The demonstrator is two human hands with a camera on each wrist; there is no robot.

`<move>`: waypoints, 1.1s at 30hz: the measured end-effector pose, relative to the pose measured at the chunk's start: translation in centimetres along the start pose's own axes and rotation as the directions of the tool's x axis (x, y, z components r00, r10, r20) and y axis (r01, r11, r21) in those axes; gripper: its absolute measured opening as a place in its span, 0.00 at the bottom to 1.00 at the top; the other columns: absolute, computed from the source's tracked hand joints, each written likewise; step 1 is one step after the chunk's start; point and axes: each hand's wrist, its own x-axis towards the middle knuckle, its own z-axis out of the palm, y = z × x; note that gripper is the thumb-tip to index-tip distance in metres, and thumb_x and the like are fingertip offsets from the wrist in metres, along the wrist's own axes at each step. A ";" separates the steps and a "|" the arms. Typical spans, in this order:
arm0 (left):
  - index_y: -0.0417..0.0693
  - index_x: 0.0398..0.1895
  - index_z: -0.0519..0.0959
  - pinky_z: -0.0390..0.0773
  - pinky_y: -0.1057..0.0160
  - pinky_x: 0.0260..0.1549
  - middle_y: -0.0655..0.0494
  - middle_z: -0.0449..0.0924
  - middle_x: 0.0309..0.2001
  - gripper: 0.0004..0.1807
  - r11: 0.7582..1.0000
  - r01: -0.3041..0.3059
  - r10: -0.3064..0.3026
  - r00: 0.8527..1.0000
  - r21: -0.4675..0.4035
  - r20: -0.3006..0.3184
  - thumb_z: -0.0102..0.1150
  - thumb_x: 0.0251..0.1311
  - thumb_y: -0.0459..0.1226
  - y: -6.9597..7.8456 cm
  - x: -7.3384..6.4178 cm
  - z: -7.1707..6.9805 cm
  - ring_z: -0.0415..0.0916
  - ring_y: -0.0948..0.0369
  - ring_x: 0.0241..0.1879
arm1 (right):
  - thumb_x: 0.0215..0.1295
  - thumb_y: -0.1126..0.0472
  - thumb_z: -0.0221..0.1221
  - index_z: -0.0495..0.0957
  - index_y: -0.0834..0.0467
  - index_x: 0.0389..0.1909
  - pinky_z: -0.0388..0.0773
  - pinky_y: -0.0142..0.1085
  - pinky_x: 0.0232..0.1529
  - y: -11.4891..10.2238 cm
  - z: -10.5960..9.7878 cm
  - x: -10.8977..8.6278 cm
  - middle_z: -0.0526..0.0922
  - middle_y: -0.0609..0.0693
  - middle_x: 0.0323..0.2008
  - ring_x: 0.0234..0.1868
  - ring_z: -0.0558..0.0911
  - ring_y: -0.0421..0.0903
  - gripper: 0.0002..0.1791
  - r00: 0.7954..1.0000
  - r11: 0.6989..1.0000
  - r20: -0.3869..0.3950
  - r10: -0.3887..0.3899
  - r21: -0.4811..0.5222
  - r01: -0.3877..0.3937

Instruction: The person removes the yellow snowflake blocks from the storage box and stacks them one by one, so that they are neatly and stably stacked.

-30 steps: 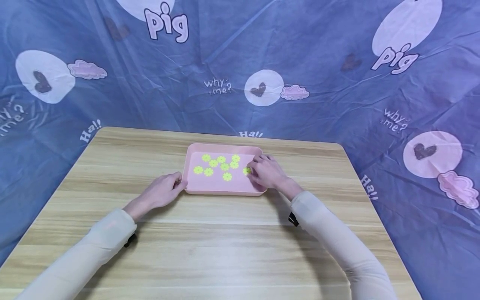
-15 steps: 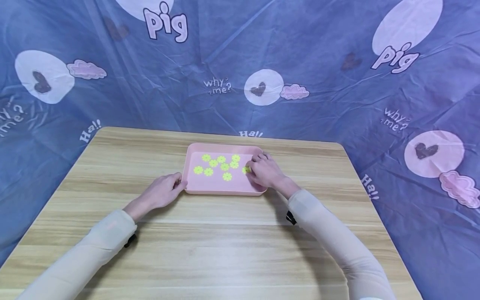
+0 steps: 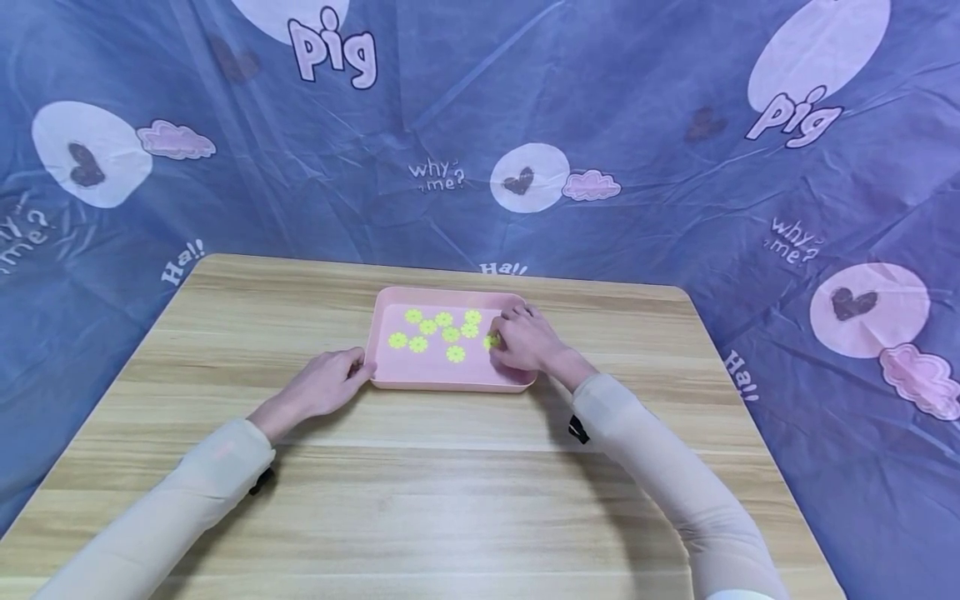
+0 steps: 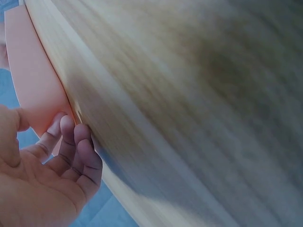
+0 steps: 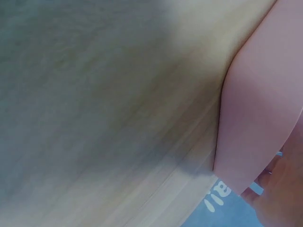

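Observation:
A shallow pink tray lies on the wooden table, with several flat yellow-green flower-shaped pieces scattered over its floor. At its near left corner, my left hand pinches the tray wall. In the left wrist view, that hand's thumb is by the rim and its curled fingers lie against the outer wall. My right hand reaches over the right side, its curled fingertips at one flower-shaped piece, partly covered by them. The right wrist view shows mostly the tray's outer wall, which hides the fingertips.
The wood-grain table stretches in front of the tray and to both sides. Close behind its far edge hangs a blue printed cloth, which also runs along the right side. Both forearms in pale sleeves cross the table.
The right hand has shifted slightly left within the tray, and the flower-shaped piece at its fingertips has moved a little left too. The left hand and tray have stayed in place.

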 end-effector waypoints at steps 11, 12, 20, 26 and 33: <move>0.50 0.31 0.74 0.65 0.63 0.30 0.57 0.69 0.23 0.17 1.000 -0.011 0.011 1.000 -0.004 0.001 0.47 0.81 0.45 -0.4 0.5 -0.3 0.66 0.60 0.26 | 0.60 0.50 0.66 0.81 0.52 0.45 0.62 0.58 0.76 -0.2 0.0 0.6 0.81 0.47 0.39 0.57 0.75 0.53 0.16 0.999 0.991 0.014 0.041 0.127 -0.042; 0.51 0.30 0.73 0.65 0.63 0.30 0.57 0.69 0.23 0.17 1.000 -0.013 0.013 1.000 -0.004 0.001 0.47 0.81 0.45 -0.5 0.6 -0.3 0.66 0.60 0.26 | 0.59 0.50 0.66 0.81 0.52 0.45 0.63 0.58 0.75 -0.2 0.0 0.7 0.81 0.47 0.39 0.56 0.76 0.53 0.15 0.999 0.990 0.011 0.041 0.137 -0.042; 0.51 0.29 0.72 0.65 0.63 0.30 0.57 0.68 0.23 0.18 1.000 -0.025 0.025 1.000 -0.009 0.001 0.47 0.81 0.45 -1.0 1.0 -0.4 0.66 0.61 0.25 | 0.60 0.55 0.69 0.82 0.52 0.50 0.64 0.56 0.73 -0.3 0.0 0.8 0.88 0.46 0.40 0.51 0.81 0.50 0.17 0.999 0.974 -0.011 0.036 0.225 -0.032; 0.51 0.29 0.72 0.64 0.63 0.29 0.57 0.67 0.22 0.18 1.000 -0.019 0.019 1.000 -0.008 0.011 0.47 0.82 0.46 -1.0 1.0 -0.3 0.65 0.61 0.25 | 0.61 0.60 0.71 0.83 0.52 0.49 0.67 0.53 0.72 -0.5 0.0 0.6 0.90 0.47 0.41 0.47 0.86 0.46 0.15 0.999 0.957 -0.041 0.020 0.290 -0.007; 0.51 0.29 0.72 0.64 0.63 0.30 0.57 0.67 0.23 0.18 1.000 -0.025 0.025 1.000 -0.012 0.002 0.47 0.82 0.46 -1.0 0.9 -0.3 0.65 0.60 0.25 | 0.66 0.66 0.65 0.85 0.55 0.47 0.83 0.43 0.54 -0.8 -0.4 0.0 0.93 0.50 0.42 0.42 0.89 0.45 0.10 0.995 0.932 -0.094 0.012 0.361 0.023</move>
